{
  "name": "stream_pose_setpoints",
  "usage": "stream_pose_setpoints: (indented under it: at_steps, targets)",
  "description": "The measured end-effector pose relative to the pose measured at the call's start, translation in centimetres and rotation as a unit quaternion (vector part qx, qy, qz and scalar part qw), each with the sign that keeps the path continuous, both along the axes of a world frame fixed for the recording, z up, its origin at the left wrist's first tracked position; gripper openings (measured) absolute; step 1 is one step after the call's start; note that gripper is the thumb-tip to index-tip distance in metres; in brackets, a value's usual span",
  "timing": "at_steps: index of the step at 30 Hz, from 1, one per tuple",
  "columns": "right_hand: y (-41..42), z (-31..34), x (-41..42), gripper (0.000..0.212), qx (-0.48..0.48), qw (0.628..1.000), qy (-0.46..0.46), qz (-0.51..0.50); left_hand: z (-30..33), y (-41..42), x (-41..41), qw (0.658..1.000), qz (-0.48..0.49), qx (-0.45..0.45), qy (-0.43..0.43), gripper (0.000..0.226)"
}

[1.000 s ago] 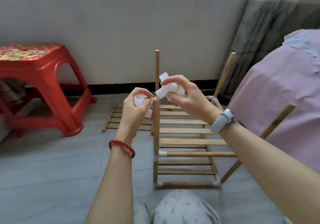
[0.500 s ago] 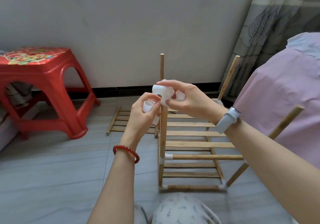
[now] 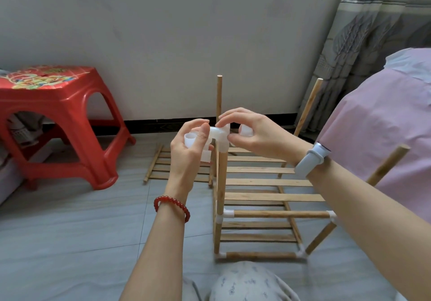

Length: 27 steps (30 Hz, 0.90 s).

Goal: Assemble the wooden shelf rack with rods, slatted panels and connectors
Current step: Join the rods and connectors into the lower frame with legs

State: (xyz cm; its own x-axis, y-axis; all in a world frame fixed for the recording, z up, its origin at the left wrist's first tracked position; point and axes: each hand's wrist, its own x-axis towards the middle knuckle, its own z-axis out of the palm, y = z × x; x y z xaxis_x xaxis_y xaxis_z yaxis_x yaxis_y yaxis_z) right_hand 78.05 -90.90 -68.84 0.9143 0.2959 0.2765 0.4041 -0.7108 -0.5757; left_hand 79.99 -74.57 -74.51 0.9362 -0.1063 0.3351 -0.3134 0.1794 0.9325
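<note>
The white connector [image 3: 220, 137] was up in the air above the near rod [image 3: 221, 184] a second ago. Now it sits on top of that rod. The right hand [image 3: 254, 135] pinches the connector and also holds a spare one behind it. The left hand [image 3: 190, 153] grips another spare beside the rod and touches the connector too. I think it needs a push down next. Three more rods behind this one have bare tops.

Both hands [image 3: 224, 142] on white connector [image 3: 220, 136] atop rod [image 3: 221, 184]
</note>
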Motion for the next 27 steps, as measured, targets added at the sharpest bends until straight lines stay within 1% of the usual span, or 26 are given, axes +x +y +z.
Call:
stream_pose_setpoints:
  at_steps: [2,4,9,12,14,19,21,23,25,27]
  targets:
    - [-0.2,-0.2,0.1,0.025,-0.002,1.000,-0.008,-0.008,0.2,-0.2,0.2,1.000,0.006,-0.004,0.023,0.010]
    - [-0.5,-0.5,0.2,0.030,0.014,1.000,-0.007,-0.009,0.2,-0.5,0.5,0.999,0.010,-0.006,0.045,0.006]
    - [-0.9,-1.4,0.1,0.021,0.061,0.998,0.000,-0.016,0.9,-1.3,1.0,0.996,-0.002,-0.004,0.085,0.008]
    - [-0.6,-2.0,-0.1,0.023,0.075,0.996,-0.034,-0.031,1.2,-1.0,1.3,0.995,-0.029,0.023,0.094,0.014]
    - [-0.3,-2.3,-0.4,0.026,0.083,0.994,-0.054,-0.039,1.5,-0.6,1.4,0.993,-0.047,0.040,0.102,0.014]
    - [0.4,-2.3,-1.3,0.033,0.011,0.987,-0.121,-0.109,2.7,-0.4,1.5,0.987,-0.068,0.105,0.100,0.012]
    - [0.9,-2.3,-1.7,0.032,-0.002,0.979,-0.146,-0.140,3.1,-0.7,1.4,0.985,-0.063,0.124,0.100,0.012]
    - [1.3,-2.4,-2.1,0.031,-0.016,0.971,-0.169,-0.170,3.5,-1.1,1.4,0.984,-0.042,0.154,0.082,0.010]
    - [1.3,-2.3,-2.2,0.030,-0.016,0.973,-0.160,-0.168,3.7,-1.1,1.4,0.984,-0.022,0.168,0.056,0.008]
    - [0.7,-1.9,-2.0,0.032,-0.004,0.983,-0.122,-0.141,3.8,-0.7,1.1,0.985,-0.008,0.169,0.040,0.006]
